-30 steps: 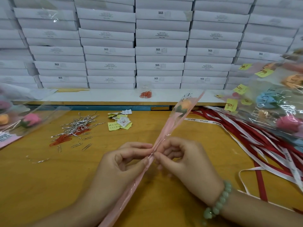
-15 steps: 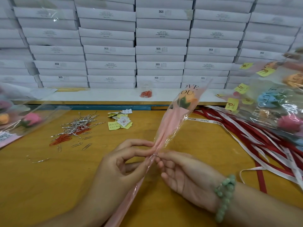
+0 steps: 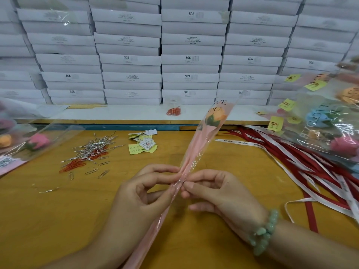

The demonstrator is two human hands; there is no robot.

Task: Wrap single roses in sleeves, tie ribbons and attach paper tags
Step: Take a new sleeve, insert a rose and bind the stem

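clear sleeve (image 3: 48,136) holds 1 pink rose (image 3: 37,141) | left hand (image 3: 139,193) pinches pink sleeve (image 3: 196,150) mid-length, over table (image 3: 58,220) | cup (image 3: 174,102) on shelf (image 3: 116,113) holds red clips (image 3: 173,112) | orange rose (image 3: 216,117) inside pink sleeve's top | right hand (image 3: 219,193) pinches tie (image 3: 181,181) round it | far right: sleeved roses (image 3: 326,121) piled

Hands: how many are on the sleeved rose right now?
2. The left hand pinches the pink sleeve from the left, just at its silver tie; the right hand pinches that tie from the right. No other hand shows.
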